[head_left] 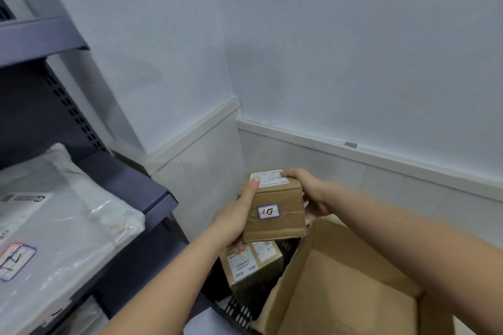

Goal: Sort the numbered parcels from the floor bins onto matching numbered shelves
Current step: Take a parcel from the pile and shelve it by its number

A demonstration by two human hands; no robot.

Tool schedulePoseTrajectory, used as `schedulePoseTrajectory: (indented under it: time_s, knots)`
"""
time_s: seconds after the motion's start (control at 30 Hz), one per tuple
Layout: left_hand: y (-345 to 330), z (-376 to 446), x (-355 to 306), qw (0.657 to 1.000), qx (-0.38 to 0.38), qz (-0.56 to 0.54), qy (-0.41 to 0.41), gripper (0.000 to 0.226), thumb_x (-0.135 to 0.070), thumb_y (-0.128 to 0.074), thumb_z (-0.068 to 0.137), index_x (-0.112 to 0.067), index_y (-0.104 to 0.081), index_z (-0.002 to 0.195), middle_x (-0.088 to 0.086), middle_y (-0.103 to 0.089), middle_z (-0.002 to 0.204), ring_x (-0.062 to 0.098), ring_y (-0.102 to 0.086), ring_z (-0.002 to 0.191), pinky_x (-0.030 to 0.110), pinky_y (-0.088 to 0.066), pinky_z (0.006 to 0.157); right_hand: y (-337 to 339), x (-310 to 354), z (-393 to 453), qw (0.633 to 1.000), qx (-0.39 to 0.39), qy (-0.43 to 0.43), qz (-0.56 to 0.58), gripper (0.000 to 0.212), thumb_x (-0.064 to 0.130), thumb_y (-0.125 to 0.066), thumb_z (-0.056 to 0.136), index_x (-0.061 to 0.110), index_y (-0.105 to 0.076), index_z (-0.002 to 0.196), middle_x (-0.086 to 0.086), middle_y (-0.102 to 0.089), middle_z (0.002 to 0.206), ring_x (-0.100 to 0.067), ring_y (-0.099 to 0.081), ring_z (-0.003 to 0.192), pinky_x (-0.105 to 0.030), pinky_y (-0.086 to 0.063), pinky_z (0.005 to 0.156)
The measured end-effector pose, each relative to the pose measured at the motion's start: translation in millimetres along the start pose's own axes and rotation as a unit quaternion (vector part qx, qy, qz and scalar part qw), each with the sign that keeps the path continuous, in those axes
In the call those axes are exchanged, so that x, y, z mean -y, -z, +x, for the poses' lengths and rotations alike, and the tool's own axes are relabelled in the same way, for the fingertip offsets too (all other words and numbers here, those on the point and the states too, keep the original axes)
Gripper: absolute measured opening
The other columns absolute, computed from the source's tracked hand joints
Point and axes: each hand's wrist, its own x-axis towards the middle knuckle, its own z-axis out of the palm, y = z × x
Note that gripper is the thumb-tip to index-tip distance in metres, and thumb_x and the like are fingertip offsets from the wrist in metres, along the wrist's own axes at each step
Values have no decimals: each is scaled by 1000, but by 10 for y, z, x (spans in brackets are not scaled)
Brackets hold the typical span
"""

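Observation:
A small brown cardboard parcel [277, 223] with a white sticker reading 10 is held up over the floor bin. My left hand [239, 215] grips its left side, thumb on the shipping label on top. My right hand [307, 193] holds its right side and far edge. Below it, another brown parcel [250, 264] with white labels lies in the black slotted bin [239, 310]. On the dark metal shelf [152, 187] at the left lies a white plastic mailer [68, 215] with a handwritten number sticker.
A large open cardboard box [340, 285] stands at the lower right, against the bin. An upper shelf board [38, 38] juts out at the top left. White walls meet in a corner behind the parcel.

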Motion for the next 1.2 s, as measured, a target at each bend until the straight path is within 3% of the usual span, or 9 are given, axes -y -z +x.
schedulePoseTrajectory:
  time_s: [0.23, 0.37, 0.47, 0.53, 0.63, 0.83, 0.97, 1.07, 1.2]
  knots:
    - [108, -929, 332, 999, 15, 8, -30, 100, -95, -13, 68, -9, -62, 76, 11, -59, 50, 27, -59, 44, 28, -49, 46, -344, -371, -811, 1000, -12, 4, -13, 60, 63, -44, 86, 10, -61, 108, -18, -59, 101, -35, -65, 82, -43, -59, 66]
    - [203, -1495, 616, 999, 32, 0, -34, 106, -96, -15, 65, -10, -68, 95, 16, -64, 64, 29, -64, 50, 26, -53, 49, -609, -610, -1254, 1000, -12, 19, -7, 66, 64, -50, 82, 10, -60, 118, -20, -60, 116, -37, -66, 86, -46, -59, 66]
    - [311, -1892, 833, 999, 35, -26, -21, 102, -95, -15, 67, -14, -68, 100, 11, -62, 63, 26, -63, 52, 27, -53, 55, -812, -766, -1547, 1000, 4, 26, -4, 57, 63, -47, 85, 12, -62, 104, -15, -64, 92, -32, -66, 73, -41, -58, 64]
    - [383, -2071, 979, 995, 47, -82, -14, 106, -97, -19, 64, -11, -69, 101, 15, -68, 69, 29, -66, 62, 34, -55, 67, -952, -849, -1710, 999, 9, 34, -17, 51, 61, -45, 88, 13, -62, 92, -11, -63, 76, -29, -66, 65, -39, -58, 61]
    - [499, -2235, 1199, 979, 40, -200, -16, 104, -94, -32, 68, -12, -59, 127, 34, -61, 107, 39, -69, 79, 55, -44, 97, -1185, -914, -1894, 997, 30, 53, -44, 52, 63, -44, 89, 14, -63, 90, -10, -64, 76, -28, -67, 66, -39, -59, 61]
    - [580, -2690, 1579, 950, -15, -312, -3, 45, -58, -48, 89, -21, -70, 101, 11, -69, 97, 31, -68, 93, 53, -54, 89, -1648, -1007, -2054, 987, 113, 70, -88, 71, 69, -46, 83, 9, -62, 119, -19, -71, 106, -34, -72, 85, -37, -57, 61]
    - [517, -2946, 1862, 933, -70, -354, 18, 38, -52, -52, 87, -20, -67, 103, 12, -65, 96, 29, -64, 91, 45, -56, 82, -1901, -1096, -2118, 976, 157, 75, -129, 63, 65, -45, 87, 12, -67, 113, -18, -73, 101, -34, -70, 93, -37, -57, 72]
    - [399, -3120, 2033, 918, -117, -376, 38, 45, -58, -54, 78, -23, -69, 101, 9, -69, 95, 28, -64, 93, 38, -55, 80, -2087, -1193, -2155, 971, 176, 72, -146, 60, 65, -52, 83, 16, -66, 115, -19, -72, 103, -36, -68, 100, -48, -53, 92]
    - [228, -3383, 2246, 894, -171, -410, 50, 43, -56, -53, 80, -25, -69, 105, 8, -72, 94, 29, -65, 98, 50, -51, 95, -2273, -1362, -2230, 955, 207, 94, -193, 50, 61, -51, 86, 18, -69, 103, -15, -75, 90, -35, -69, 94, -49, -55, 89]
